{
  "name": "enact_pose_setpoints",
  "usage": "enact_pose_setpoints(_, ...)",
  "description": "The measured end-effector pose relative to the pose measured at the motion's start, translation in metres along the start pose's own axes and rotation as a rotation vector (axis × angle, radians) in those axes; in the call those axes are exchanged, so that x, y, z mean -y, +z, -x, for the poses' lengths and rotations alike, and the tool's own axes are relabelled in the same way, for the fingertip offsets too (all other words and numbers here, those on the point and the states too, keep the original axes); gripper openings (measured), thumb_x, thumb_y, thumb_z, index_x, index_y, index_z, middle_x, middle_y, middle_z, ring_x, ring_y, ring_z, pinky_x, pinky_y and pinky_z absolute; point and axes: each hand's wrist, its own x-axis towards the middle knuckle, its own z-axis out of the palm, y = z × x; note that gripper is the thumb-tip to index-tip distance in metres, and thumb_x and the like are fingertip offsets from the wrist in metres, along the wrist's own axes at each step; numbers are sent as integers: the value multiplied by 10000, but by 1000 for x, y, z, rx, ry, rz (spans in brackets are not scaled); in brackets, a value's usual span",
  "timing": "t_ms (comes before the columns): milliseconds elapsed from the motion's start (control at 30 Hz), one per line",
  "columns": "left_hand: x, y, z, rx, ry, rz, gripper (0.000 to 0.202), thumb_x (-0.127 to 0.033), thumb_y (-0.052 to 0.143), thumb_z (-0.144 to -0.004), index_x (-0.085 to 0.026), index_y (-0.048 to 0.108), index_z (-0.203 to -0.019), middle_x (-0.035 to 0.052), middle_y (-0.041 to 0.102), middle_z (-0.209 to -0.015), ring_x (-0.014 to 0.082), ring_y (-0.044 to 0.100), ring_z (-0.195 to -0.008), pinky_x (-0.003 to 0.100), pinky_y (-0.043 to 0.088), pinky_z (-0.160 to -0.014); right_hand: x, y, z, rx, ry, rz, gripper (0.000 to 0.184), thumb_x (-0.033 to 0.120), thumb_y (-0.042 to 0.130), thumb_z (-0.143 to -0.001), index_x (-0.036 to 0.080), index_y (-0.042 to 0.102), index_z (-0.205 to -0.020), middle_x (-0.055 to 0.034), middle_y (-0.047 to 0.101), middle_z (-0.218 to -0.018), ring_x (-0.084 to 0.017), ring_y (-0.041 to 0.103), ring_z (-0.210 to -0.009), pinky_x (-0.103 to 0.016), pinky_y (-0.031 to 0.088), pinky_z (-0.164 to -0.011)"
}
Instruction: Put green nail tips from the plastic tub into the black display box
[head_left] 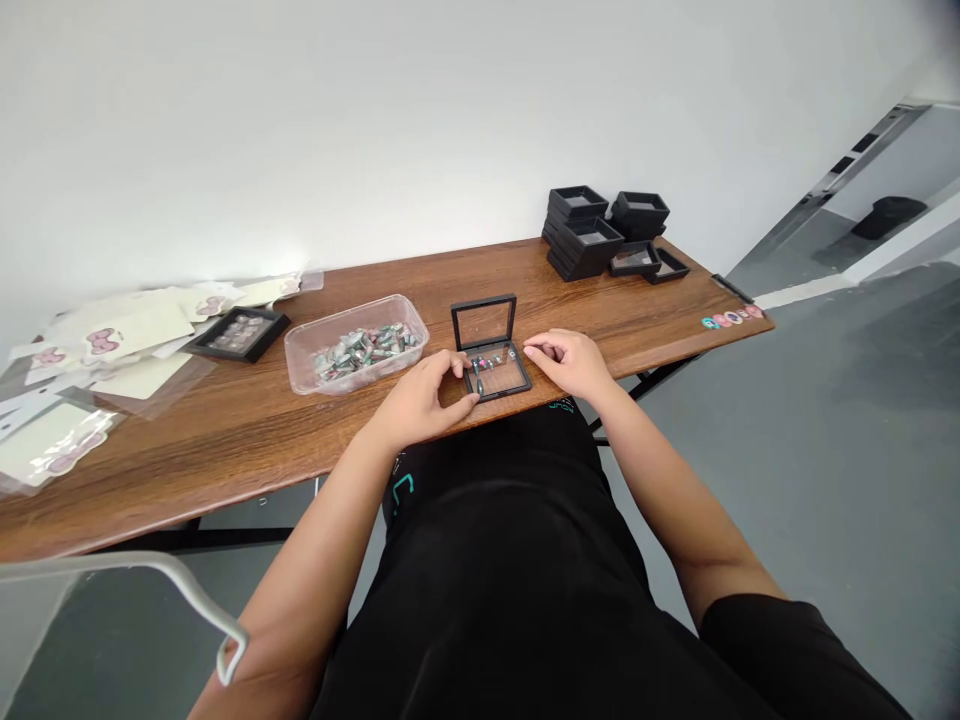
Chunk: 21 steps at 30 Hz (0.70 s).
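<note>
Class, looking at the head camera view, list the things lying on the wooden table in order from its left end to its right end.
Clear packets with pink bow cards → closed black display case → clear plastic tub of small pieces → left hand → open black case → right hand → stacked black cases → row of stickers.

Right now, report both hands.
Left hand: fingers resting on the open black case, holding nothing.
Right hand: curled beside the case; grip cannot be told.

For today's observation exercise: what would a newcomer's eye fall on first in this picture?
Two bare hands meet at the table's near edge: the left hand rests on a small open black case holding tiny pieces, the right hand just beside it. Left of it sits a clear tub of small wrapped pieces; stacked black cases stand at the far right corner.
</note>
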Motion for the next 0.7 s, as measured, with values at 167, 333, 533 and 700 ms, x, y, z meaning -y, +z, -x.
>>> enact_pose_setpoints(167, -4, 1, -2, -10, 70, -51, 400, -454, 690, -1025, -181, 653, -1315, 112, 667, -1358, 262, 671, -1226, 513, 598, -1079, 2, 1, 1, -27, 4, -2, 357, 482, 630, -1098, 139, 681, -1181, -62, 676, -1081, -149, 664, -936, -328, 619, -880)
enact_pose_setpoints(333, -8, 3, 1, -15, 117, -155, 385, -431, 686, -1031, -203, 657, -1340, 122, 620, -1470, 272, 648, -1288, 526, 584, -1115, 0, 5, 8, -56, -20, 7, 365, 499, 627, -1097, 141, 687, -1137, -55, 676, -1050, -143, 659, -913, -317, 616, -868)
enact_pose_setpoints(533, -5, 6, 3, -30, 153, -247, 338, -413, 683, -1036, -197, 677, -1296, 113, 655, -1417, 257, 666, -1255, 510, 594, -1101, -2, 8, 15, -119, -51, 31, 358, 493, 631, -1096, 140, 685, -1121, -53, 675, -1038, -142, 659, -910, -321, 616, -874)
enact_pose_setpoints(700, -5, 7, 2, -45, 163, -293, 348, -416, 684, -1035, -194, 672, -1302, 112, 662, -1399, 251, 676, -1228, 499, 605, -1080, -4, 9, 16, -150, -68, 49, 358, 491, 633, -1095, 137, 683, -1119, -51, 673, -1030, -140, 658, -903, -320, 615, -869)
